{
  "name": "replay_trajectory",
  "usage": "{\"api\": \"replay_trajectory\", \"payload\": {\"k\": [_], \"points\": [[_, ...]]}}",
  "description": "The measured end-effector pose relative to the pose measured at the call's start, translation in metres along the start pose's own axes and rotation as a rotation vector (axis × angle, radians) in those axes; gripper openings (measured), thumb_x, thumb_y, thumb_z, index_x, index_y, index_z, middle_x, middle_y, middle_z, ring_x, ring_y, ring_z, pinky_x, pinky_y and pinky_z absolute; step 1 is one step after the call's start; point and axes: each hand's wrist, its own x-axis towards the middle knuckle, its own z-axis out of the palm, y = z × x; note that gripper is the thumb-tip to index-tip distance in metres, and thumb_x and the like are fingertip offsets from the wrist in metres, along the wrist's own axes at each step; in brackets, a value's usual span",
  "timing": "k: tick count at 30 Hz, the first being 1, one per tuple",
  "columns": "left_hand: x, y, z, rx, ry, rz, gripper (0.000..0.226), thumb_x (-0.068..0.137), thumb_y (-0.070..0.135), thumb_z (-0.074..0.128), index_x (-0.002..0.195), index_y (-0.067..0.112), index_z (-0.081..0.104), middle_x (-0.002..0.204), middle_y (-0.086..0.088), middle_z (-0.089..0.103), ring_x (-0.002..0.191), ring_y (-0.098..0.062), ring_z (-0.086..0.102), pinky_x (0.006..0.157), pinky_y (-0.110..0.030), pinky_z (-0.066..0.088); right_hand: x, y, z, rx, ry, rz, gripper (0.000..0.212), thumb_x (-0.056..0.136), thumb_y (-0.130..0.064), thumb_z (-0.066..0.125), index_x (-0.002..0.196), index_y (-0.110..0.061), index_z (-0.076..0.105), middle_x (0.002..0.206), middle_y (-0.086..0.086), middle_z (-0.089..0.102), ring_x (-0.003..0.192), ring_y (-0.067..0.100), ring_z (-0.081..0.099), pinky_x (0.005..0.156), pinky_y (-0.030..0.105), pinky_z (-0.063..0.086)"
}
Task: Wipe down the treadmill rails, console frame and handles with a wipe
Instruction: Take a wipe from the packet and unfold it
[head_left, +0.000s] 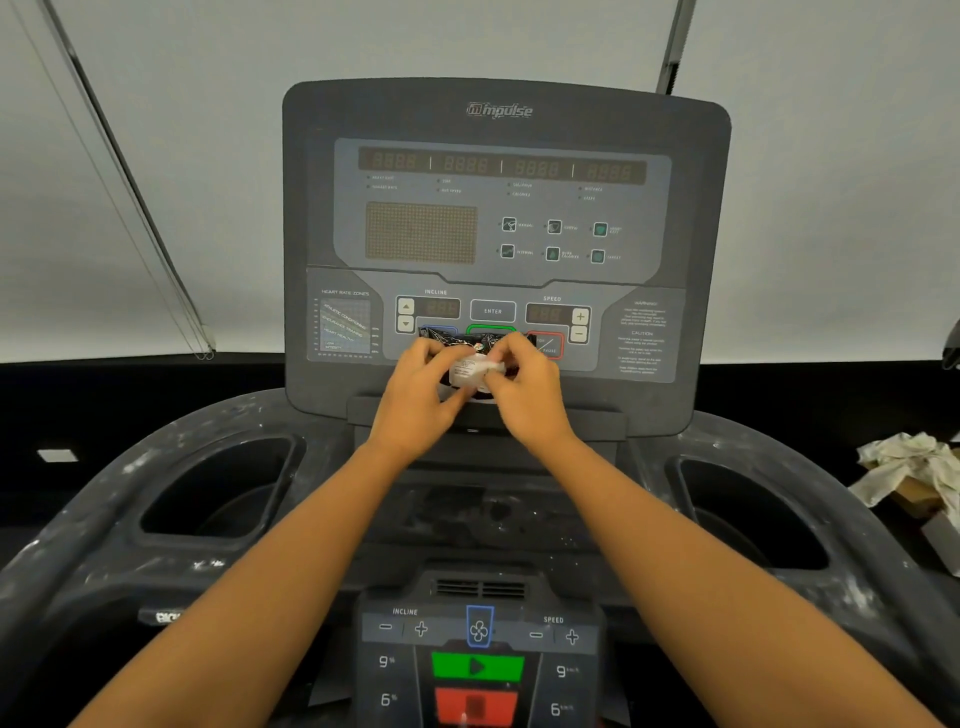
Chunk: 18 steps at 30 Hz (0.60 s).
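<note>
Twelve o'clock: left hand (420, 388) grips the small black wipe pack (467, 345), right hand (525, 385) pinches its white label flap (480, 368), before the grey treadmill console (506, 135). Opening step, seemingly; next, tug a wipe free.

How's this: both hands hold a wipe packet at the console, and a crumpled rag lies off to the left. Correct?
Wrong side: the head view shows the crumpled rag off to the right; left hand and right hand hold the wipe packet.
</note>
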Motion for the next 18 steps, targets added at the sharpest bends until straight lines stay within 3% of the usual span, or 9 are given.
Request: {"api": "replay_trajectory", "payload": {"k": [4, 7, 11, 15, 18], "points": [[0.0, 0.001, -0.002, 0.071, -0.009, -0.007, 0.046, 0.08, 0.015, 0.074, 0.123, 0.016, 0.06, 0.103, -0.005, 0.053, 0.094, -0.022, 0.052, 0.076, -0.032, 0.047, 0.005, -0.008, -0.004, 0.202, 0.25, 0.109, 0.021, 0.084, -0.004, 0.051, 0.075, -0.021, 0.045, 0.074, 0.005, 0.049, 0.068, 0.018, 0.046, 0.058, 0.035, 0.042], [0.0, 0.003, -0.003, 0.111, -0.026, -0.021, 0.045, 0.082, 0.018, 0.072, 0.126, 0.018, 0.058, 0.104, -0.005, 0.052, 0.096, -0.022, 0.05, 0.075, -0.037, 0.051, 0.012, -0.015, -0.014, 0.361, 0.389, 0.188, 0.023, 0.087, -0.001, 0.045, 0.075, -0.02, 0.042, 0.073, 0.005, 0.049, 0.069, 0.017, 0.051, 0.061, 0.04, 0.052], [-0.004, 0.006, -0.004, 0.15, -0.07, -0.034, 0.059, 0.083, 0.033, 0.069, 0.137, 0.019, 0.049, 0.111, -0.003, 0.048, 0.101, -0.019, 0.047, 0.08, -0.035, 0.051, 0.014, -0.013, -0.025, 0.269, 0.478, 0.215, 0.029, 0.092, -0.002, 0.039, 0.067, -0.017, 0.042, 0.067, 0.0, 0.045, 0.066, 0.019, 0.048, 0.054, 0.043, 0.051], [-0.006, 0.008, -0.003, 0.2, -0.111, -0.008, 0.079, 0.083, 0.054, 0.057, 0.149, 0.017, 0.033, 0.111, -0.006, 0.047, 0.098, -0.018, 0.047, 0.078, -0.029, 0.047, 0.002, -0.01, -0.021, 0.122, 0.338, 0.181, 0.033, 0.091, -0.015, 0.054, 0.06, -0.013, 0.043, 0.057, -0.003, 0.044, 0.051, 0.002, 0.041, 0.052, 0.023, 0.036], [-0.006, 0.008, -0.001, 0.305, -0.141, 0.03, 0.084, 0.082, 0.06, 0.043, 0.151, 0.014, 0.027, 0.102, -0.007, 0.048, 0.088, -0.018, 0.048, 0.067, -0.034, 0.049, -0.007, -0.005, -0.011, -0.217, 0.13, 0.172, 0.033, 0.082, -0.043, 0.068, 0.074, -0.015, 0.054, 0.069, -0.004, 0.058, 0.064, 0.011, 0.054, 0.056, 0.029, 0.043]]}}
